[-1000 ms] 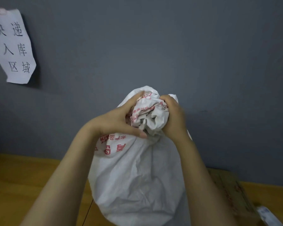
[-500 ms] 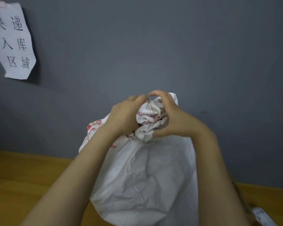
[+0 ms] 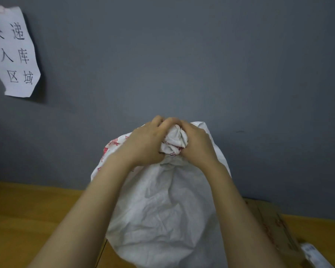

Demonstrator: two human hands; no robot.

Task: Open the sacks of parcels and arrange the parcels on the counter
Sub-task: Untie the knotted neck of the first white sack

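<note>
White woven sack (image 3: 162, 209) stands upright on the wooden counter (image 3: 27, 213), close to the grey wall (image 3: 182, 55). Red print shows on its upper left shoulder, partly folded away and too crumpled to read. The body is full and creased, bulging toward the near edge.

The neck (image 3: 175, 142) of the sack is gathered into a tight, twisted bunch at the top. Both hands are on it. The left hand (image 3: 143, 146) comes in from the left, fingers curled over the bunch, thumb tucked low at the gather. The right hand (image 3: 197, 144) comes in from the right, fingers likewise curled round the cloth, back of the hand up. Fingertips of the two hands meet at the crown of the bunch, touching or nearly so; cannot tell which. Both grips are narrow, closed on the fabric. Whatever fastens the neck is hidden under the hands.

Both forearms are bare, one along each flank of the sack.

Right of the sack, past the right forearm, a flat brown cardboard box (image 3: 269, 225) lies on the counter with red marks on its top. At the lower right corner sits a pale packet (image 3: 313, 254), blurred and cut off by the edge.

High on the wall to the left hangs a white paper notice (image 3: 14, 53) with handwritten black characters, fixed at its top edge.
</note>
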